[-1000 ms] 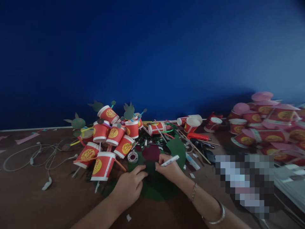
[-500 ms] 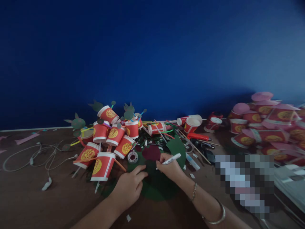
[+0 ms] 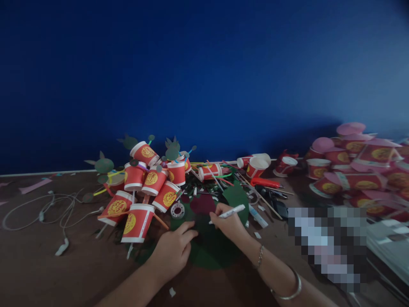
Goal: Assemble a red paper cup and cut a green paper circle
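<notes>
A white marker (image 3: 231,212) is gripped in my right hand (image 3: 226,224), its tip down at dark paper. That paper lies over a large dark green sheet (image 3: 212,256) on the table. My left hand (image 3: 174,248) rests on the sheet's left side, fingers loosely stretched and holding nothing. Just beyond the hands lie a maroon paper piece (image 3: 204,204) and a green paper cutout (image 3: 236,196). To the upper left of my left hand is a roll of tape (image 3: 177,210).
Red paper cups (image 3: 138,224) made into figures stand at left, near white earphones (image 3: 62,247). Behind the hands are loose straws and scraps. A red cutter (image 3: 266,183) and a glue tube (image 3: 258,217) lie right of centre. More cups with pink paper (image 3: 351,183) fill the right.
The marker has tilted a little, and its back end has shifted slightly right. My left hand stays almost where it was.
</notes>
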Tool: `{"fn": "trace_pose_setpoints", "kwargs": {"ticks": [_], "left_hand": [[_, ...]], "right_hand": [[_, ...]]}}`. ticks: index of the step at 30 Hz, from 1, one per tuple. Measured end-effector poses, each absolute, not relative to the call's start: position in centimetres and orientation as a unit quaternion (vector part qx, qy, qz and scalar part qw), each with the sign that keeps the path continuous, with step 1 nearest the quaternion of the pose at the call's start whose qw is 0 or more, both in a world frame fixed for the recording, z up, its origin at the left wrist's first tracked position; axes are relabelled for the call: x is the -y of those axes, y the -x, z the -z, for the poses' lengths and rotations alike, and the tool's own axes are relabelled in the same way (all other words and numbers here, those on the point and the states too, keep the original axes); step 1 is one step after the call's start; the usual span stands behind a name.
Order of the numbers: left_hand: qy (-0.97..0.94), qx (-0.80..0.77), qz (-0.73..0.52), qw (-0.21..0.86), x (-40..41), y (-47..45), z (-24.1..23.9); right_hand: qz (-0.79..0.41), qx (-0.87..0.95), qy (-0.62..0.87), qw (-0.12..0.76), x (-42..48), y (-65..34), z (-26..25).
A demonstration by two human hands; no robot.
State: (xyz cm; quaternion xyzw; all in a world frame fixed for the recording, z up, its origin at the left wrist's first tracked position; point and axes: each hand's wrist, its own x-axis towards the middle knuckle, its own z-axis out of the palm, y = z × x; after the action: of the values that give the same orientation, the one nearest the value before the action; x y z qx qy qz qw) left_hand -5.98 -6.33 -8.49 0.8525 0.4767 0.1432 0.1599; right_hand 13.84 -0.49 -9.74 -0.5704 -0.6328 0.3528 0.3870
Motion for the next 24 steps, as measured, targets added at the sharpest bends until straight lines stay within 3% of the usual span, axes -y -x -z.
{"fn": "trace_pose_setpoints", "kwargs": {"ticks": [3, 9, 24], "left_hand": [[-0.852, -0.479, -0.139, 0.157, 6.42, 5.93, 8.36], [-0.852, -0.479, -0.136, 0.162, 6.31, 5.89, 8.24], [-0.853, -0.478, -0.144, 0.153, 6.3, 5.92, 8.38]], "right_hand": [[-0.4, 0.606, 0.572, 0.382, 0.35, -14.01, 9.79], [-0.329, 0.663, 0.557, 0.378, 0.46, -14.08, 9.49], [-0.33, 0.693, 0.535, 0.352, 1.09, -13.54, 8.92]]}}
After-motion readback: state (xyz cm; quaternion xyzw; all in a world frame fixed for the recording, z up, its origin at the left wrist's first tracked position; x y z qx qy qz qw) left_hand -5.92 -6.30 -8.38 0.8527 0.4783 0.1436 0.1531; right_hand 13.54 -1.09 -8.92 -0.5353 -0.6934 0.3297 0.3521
